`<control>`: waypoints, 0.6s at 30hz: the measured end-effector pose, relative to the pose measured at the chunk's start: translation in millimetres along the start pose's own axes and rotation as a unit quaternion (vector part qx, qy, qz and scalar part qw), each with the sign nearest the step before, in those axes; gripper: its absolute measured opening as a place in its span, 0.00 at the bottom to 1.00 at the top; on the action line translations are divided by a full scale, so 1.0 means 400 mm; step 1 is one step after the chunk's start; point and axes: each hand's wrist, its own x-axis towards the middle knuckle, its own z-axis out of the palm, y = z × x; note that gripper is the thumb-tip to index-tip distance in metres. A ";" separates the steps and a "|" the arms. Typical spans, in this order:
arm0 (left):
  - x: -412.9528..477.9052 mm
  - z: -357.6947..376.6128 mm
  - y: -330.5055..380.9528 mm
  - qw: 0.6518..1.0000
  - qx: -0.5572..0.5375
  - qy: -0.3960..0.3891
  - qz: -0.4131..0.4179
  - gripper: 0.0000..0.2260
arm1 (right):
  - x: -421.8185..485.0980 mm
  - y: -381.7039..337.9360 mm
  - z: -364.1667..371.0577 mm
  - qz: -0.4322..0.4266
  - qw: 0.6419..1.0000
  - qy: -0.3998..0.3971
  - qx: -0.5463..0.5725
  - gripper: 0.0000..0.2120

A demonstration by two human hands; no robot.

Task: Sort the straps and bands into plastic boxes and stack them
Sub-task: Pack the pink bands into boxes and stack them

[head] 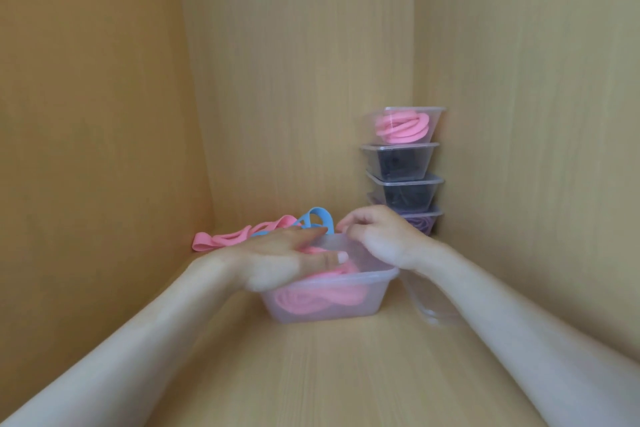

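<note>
Pressing a clear lid (341,245) onto the plastic box (360,308) of pink bands (311,298) mid-shelf (329,374), the left hand (277,260) lies flat, fingers straight. The right hand (381,236) curls its fingers over the lid's far edge. Four stacked boxes (403,163) fill the back right corner.

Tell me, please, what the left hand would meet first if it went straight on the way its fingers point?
Probably the right hand: the left hand, stretched over the open box, points at the right hand's curled fingers at the far rim. The blue band lies just beyond, though depth is unclear.
</note>
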 end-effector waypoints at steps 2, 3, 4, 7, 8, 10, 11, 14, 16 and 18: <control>0.021 0.003 -0.015 1.000 -0.020 0.010 -0.006 0.30 | -0.015 -0.010 -0.008 -0.034 0.999 0.005 -0.028 0.07; 0.026 0.004 -0.023 1.000 -0.025 0.015 -0.005 0.30 | -0.025 -0.016 -0.011 -0.039 0.999 -0.011 -0.030 0.04; 0.035 0.006 -0.030 0.999 -0.027 0.018 -0.001 0.30 | -0.036 -0.022 -0.013 -0.034 0.998 -0.040 -0.036 0.02; 0.054 0.020 -0.046 0.999 -0.044 0.024 -0.020 0.23 | -0.057 -0.026 -0.017 -0.023 0.989 -0.107 -0.103 0.13; 0.066 0.024 -0.052 0.997 -0.057 0.037 -0.030 0.19 | -0.063 -0.029 -0.019 -0.024 0.985 -0.121 -0.121 0.16; 0.105 0.028 -0.063 0.989 -0.101 0.091 -0.059 0.09 | -0.061 -0.025 -0.024 -0.031 0.977 -0.146 -0.154 0.23; 0.120 0.031 -0.072 0.978 -0.171 0.093 -0.076 0.10 | -0.057 -0.021 -0.024 -0.037 0.974 -0.152 -0.165 0.26; 0.120 0.026 -0.082 0.932 -0.356 0.024 -0.066 0.07 | -0.039 -0.013 -0.016 -0.024 0.975 -0.128 -0.181 0.31; 0.112 0.022 -0.083 0.926 -0.373 0.036 -0.038 0.10 | -0.026 0.001 -0.006 -0.028 0.976 -0.120 -0.182 0.37; 0.125 0.009 -0.092 0.902 -0.422 0.073 -0.056 0.22 | -0.015 0.011 0.002 -0.026 0.976 -0.109 -0.189 0.38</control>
